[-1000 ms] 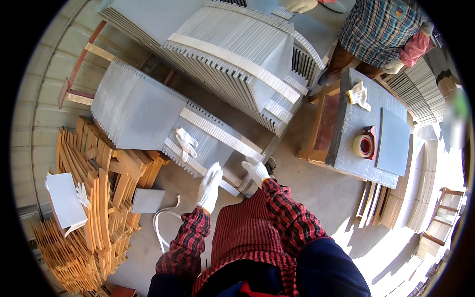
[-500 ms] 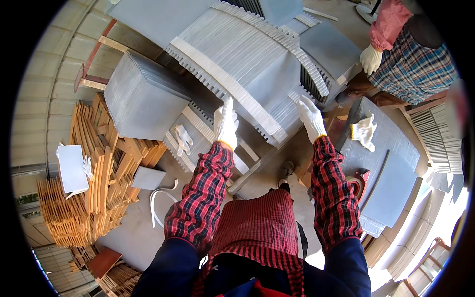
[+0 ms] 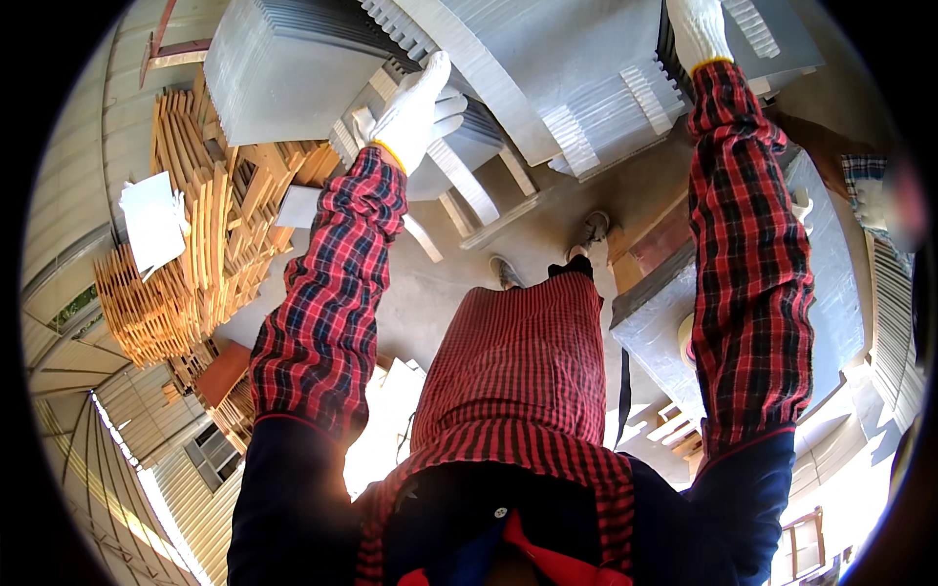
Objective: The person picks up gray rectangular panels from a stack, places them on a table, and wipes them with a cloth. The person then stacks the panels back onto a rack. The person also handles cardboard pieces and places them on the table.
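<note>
Both hands wear white gloves and reach far across the scene, well apart from each other. The left hand [image 3: 415, 107] is loosely spread, its fingers parted and nothing seen in its grasp; it is just beside the left edge of the large stack [image 3: 557, 59] of grey panels, and whether it touches is hard to tell. The right hand [image 3: 698, 31] is at the right side of that stack, but its fingers run out of view at the far edge, so their grip cannot be told. The large stack lies at the far middle, between the hands, with pale ridged bands across it. Left of it stands a smaller stack [image 3: 278, 93] of grey panels, and pale strips [image 3: 464, 181] slant just nearer than the left hand. Farther left is a heap of timber [image 3: 200, 166] with a white board [image 3: 153, 223] on it, and a red-brown board [image 3: 223, 373] lies nearer. On the right, partly hidden by the right sleeve [image 3: 747, 264], is a bench [image 3: 835, 293] carrying a tape roll [image 3: 687, 342]. Two shoes [image 3: 505, 273] show on the floor [image 3: 440, 259] beyond the red checked apron [image 3: 518, 356].
</note>
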The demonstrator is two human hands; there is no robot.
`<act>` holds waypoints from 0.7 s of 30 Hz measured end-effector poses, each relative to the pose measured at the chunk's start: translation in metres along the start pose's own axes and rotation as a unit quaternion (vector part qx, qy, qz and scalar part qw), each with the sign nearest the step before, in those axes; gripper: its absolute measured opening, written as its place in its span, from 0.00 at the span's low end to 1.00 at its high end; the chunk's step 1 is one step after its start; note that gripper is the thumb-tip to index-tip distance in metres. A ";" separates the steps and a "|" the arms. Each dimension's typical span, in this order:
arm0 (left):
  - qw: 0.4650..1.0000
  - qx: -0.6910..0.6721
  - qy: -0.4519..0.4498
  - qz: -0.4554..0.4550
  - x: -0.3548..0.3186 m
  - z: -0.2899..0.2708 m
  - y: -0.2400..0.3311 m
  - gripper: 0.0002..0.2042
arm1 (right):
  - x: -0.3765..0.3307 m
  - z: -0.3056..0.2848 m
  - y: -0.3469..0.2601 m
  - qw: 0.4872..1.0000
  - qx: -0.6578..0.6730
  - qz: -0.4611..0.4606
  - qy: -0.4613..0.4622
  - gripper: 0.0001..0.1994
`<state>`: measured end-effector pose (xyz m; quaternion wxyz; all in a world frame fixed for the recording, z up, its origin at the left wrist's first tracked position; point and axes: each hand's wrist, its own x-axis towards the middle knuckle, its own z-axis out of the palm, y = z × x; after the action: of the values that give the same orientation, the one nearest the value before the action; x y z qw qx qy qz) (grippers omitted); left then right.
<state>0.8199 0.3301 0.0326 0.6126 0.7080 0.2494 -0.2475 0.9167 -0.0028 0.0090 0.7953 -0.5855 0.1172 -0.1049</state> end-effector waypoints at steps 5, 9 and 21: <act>0.999 0.036 -0.008 0.011 -0.008 0.002 0.011 0.43 | 0.008 0.005 0.025 0.993 -0.096 -0.059 0.045 0.23; 0.999 0.032 0.005 0.019 -0.011 0.000 0.005 0.43 | -0.007 0.009 0.020 0.980 -0.185 0.030 0.067 0.24; 1.000 -0.001 0.008 0.022 -0.043 0.025 -0.016 0.45 | -0.017 -0.011 0.053 0.970 -0.187 -0.052 0.148 0.29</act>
<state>0.7759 0.3051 0.0452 0.6165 0.7148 0.2385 -0.2283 0.8987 0.0083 -0.0436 0.6387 -0.7072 0.2204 -0.2082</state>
